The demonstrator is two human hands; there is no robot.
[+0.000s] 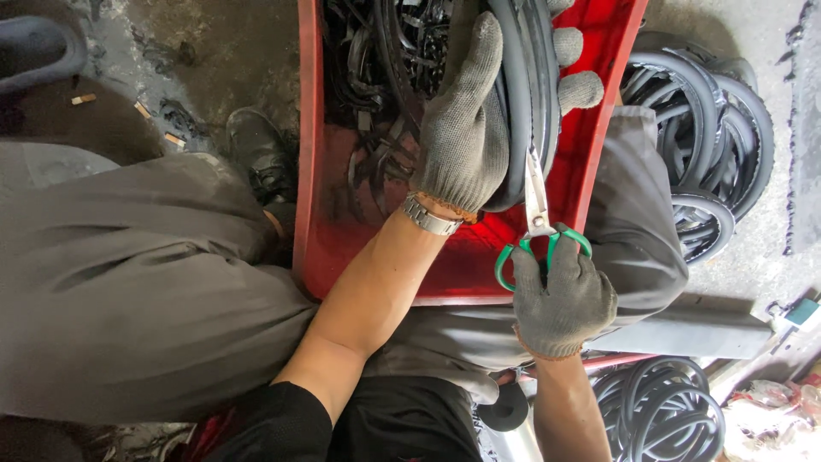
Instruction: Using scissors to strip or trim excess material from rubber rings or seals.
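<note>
- Head view: your left hand [466,120] grips the rubber ring [526,94] over the red bin [599,145]
- Right hand [560,299] holds scissors [537,214], blades at the ring
- Ring looks light, floppy (likely grippy); hold near the cut

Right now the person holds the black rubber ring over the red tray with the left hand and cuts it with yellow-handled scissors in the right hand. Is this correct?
Not quite: the head view shows the scissors have green handles, not yellow. The rest holds: the left hand grips the black rubber ring over the red tray, and the right hand works the scissors.
</note>
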